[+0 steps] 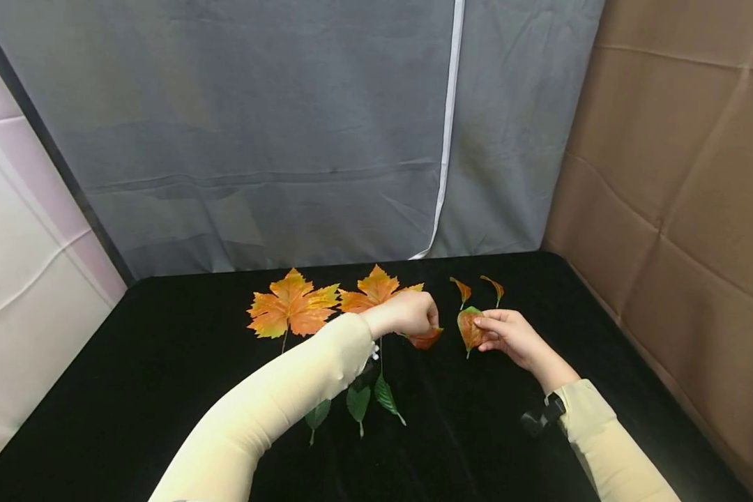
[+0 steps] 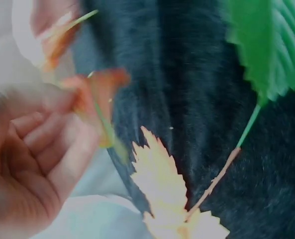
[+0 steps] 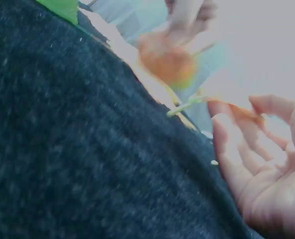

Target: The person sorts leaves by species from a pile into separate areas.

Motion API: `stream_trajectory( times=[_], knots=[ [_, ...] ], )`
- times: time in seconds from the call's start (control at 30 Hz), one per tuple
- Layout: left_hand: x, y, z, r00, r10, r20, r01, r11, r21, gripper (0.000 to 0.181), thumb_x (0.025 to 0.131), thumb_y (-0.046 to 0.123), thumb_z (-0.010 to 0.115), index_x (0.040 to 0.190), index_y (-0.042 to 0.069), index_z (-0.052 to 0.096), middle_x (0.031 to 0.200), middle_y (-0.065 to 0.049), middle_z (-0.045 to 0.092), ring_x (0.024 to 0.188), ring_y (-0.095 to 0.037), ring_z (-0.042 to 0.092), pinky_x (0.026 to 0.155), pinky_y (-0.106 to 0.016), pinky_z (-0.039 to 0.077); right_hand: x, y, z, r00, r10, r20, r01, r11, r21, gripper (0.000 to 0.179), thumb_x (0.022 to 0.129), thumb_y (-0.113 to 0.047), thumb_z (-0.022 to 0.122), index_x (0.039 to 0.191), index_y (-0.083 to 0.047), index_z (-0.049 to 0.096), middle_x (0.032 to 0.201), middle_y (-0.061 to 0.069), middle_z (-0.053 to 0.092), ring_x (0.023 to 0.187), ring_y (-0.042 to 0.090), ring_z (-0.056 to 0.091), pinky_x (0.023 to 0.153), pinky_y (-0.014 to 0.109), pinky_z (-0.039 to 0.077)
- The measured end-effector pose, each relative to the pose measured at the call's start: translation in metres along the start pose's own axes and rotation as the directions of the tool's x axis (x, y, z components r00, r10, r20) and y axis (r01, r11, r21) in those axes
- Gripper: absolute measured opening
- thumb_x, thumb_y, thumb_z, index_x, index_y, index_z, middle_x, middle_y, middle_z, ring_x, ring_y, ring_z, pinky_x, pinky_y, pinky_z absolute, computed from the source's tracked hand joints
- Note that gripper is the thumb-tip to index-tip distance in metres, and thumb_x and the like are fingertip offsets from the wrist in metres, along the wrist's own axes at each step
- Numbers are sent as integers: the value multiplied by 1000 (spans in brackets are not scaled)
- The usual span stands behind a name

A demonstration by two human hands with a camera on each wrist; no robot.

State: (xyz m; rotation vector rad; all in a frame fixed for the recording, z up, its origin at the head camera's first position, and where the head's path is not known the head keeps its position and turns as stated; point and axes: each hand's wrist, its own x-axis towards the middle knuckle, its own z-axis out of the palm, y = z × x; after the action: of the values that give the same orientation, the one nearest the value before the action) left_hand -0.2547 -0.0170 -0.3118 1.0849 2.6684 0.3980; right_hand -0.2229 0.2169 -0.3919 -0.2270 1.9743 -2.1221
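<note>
My left hand [image 1: 412, 312] pinches an orange-red leaf [image 1: 425, 339] above the black cloth; this leaf [image 2: 100, 99] is blurred in the left wrist view. To its right, my right hand [image 1: 508, 336] holds an orange leaf with green edges [image 1: 470, 328] between thumb and fingers, its short stem pointing down. Two small curled orange leaves, one on the left [image 1: 461, 291] and one on the right [image 1: 495, 288], lie just beyond the right hand. Behind the left hand is an orange maple leaf [image 1: 375, 291], partly hidden by the hand and forearm.
Another orange-yellow maple leaf [image 1: 293, 305] lies at left on the black-covered table [image 1: 477, 432]. Several green leaves [image 1: 358, 403] lie nearer, partly under the left sleeve. A grey curtain [image 1: 276, 139] stands behind the table, and a brown cloth wall [image 1: 684, 174] stands at right.
</note>
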Motion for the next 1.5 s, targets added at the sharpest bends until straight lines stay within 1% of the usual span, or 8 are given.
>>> stream_trajectory(
  times=[0.07,0.2,0.33,0.5,0.6,0.77,1.17,1.5],
  knots=[
    [2,-8,-4,1000,-27,13,29,967,-254,10,82,-1,67,83,7,73,72,4,63,60,-9,52,59,-22,48,-1,3,-3,999,46,25,-46,999,-6,14,98,-6,54,92,-9,66,76,3,66,64,10,64,60,25,55],
    [4,-21,0,994,-99,39,101,768,-633,10,88,-4,62,96,-3,67,74,-3,61,63,-11,56,63,-26,53,-2,9,-6,994,90,61,-89,996,-18,15,97,-8,55,89,-10,67,73,3,66,61,10,65,59,24,55],
    [5,-27,8,993,-116,34,100,631,-770,13,89,-5,58,102,-5,62,78,-3,59,65,-11,56,65,-26,52,-3,12,-9,994,99,56,-98,995,-16,15,98,-7,53,90,-8,66,72,4,66,61,11,65,58,24,55],
    [6,-31,16,996,-87,-17,34,556,-831,36,89,-9,54,123,-1,57,75,-2,53,59,-11,48,59,-28,44,-2,14,-10,996,89,14,-89,994,-58,13,98,-7,54,91,-5,64,72,6,65,61,12,65,58,26,55],
    [6,-31,18,998,-58,-26,12,572,-820,44,89,-10,53,132,2,57,69,-2,47,52,-11,38,55,-29,35,-1,14,-10,997,80,-24,-82,991,-110,12,97,-8,55,91,-2,63,70,7,65,60,13,65,56,26,55],
    [6,-30,21,999,-52,-8,28,649,-761,31,90,-5,55,118,1,68,69,1,51,44,-7,34,47,-22,31,1,14,-10,995,83,-61,-92,984,-154,12,96,-9,58,89,0,62,68,8,64,58,13,65,55,26,55],
    [6,-27,17,996,-70,-51,13,706,-708,27,90,7,65,115,-2,69,62,2,54,45,-10,40,43,-21,33,2,14,1,973,15,-230,-80,958,-276,40,92,-6,63,124,15,55,69,7,65,50,12,61,47,27,53],
    [20,-15,8,988,-13,-152,-87,768,-634,26,88,6,67,112,5,73,86,1,70,63,-13,57,70,-41,54,2,13,0,994,12,-112,-48,945,-324,40,88,-7,69,121,14,59,66,6,65,53,11,60,45,26,51]
  ],
)
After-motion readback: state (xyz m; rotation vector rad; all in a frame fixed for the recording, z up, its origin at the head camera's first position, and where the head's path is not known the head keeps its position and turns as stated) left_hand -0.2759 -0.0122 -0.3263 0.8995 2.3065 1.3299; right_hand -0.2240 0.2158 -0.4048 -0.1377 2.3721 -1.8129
